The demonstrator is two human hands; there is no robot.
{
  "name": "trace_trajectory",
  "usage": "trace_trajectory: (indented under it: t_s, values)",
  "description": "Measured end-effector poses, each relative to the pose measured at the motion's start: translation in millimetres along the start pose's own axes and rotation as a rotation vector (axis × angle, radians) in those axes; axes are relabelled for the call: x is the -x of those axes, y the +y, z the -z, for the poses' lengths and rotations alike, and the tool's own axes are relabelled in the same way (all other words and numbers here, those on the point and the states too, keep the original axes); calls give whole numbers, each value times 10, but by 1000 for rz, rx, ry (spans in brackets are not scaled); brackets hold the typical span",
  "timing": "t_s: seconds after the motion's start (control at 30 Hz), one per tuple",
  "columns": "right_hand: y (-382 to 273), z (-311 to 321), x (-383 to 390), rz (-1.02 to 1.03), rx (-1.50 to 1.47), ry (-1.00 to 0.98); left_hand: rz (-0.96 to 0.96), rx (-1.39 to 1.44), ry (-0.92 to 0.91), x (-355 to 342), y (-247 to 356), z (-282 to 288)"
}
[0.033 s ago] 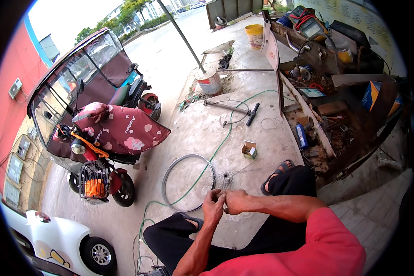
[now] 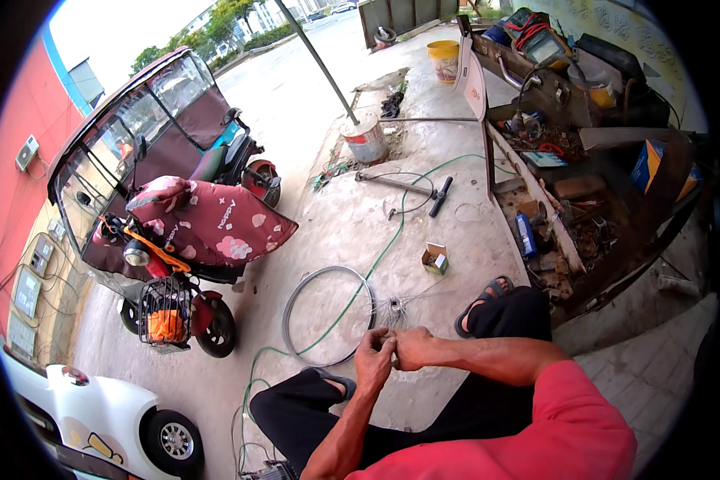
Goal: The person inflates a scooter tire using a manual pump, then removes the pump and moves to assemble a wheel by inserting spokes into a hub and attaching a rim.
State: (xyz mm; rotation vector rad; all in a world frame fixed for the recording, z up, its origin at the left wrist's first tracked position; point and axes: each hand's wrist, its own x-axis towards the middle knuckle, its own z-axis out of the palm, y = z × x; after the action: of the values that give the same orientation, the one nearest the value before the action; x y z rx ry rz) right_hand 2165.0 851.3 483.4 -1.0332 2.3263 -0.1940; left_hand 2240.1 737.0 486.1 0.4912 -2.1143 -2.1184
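Note:
My left hand and my right hand meet between my knees, their fingers pinched closed against each other. What they pinch is too small to make out. Just beyond them a metal wheel hub rests on the concrete with thin spokes fanning out from it. To its left lies a bare silver wheel rim, apparently flat on the ground. A small open cardboard box with little metal pieces inside stands beyond the hub.
A green hose crosses the rim. Farther off lies a hand pump. At right stands a cluttered workbench with a blue can. A covered tricycle and a white vehicle are at left; a post in a concrete-filled bucket stands ahead.
My hands have shifted very slightly, still together. A thin spoke that stretched out to the right of the hub no longer shows there.

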Motion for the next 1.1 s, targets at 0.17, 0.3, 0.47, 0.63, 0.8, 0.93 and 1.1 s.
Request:
trace_trajectory:
  t_s: [0.17,0.3,0.47,0.63,0.8,0.93,1.1]
  values:
    - [45,52,62,-34,-96,80,-75,-162,-37,79,15,-23]
    - [-47,26,32,-30,22,40,-61,-63,18,-78,-67,84]
    - [22,43,94,-33,-100,109,-156,-177,-75,148,-64,-43]
    - [-71,76,62,-39,25,23,-91,-85,-1,-56,3,45]
    - [23,-5,22,-16,-112,114,-120,-178,-65,121,-62,-3]
    - [1,19,9,-41,-7,62,-123,-83,-3,-21,-14,34]
    - [33,53,76,-16,-87,89,-112,-124,-5,73,-3,-25]
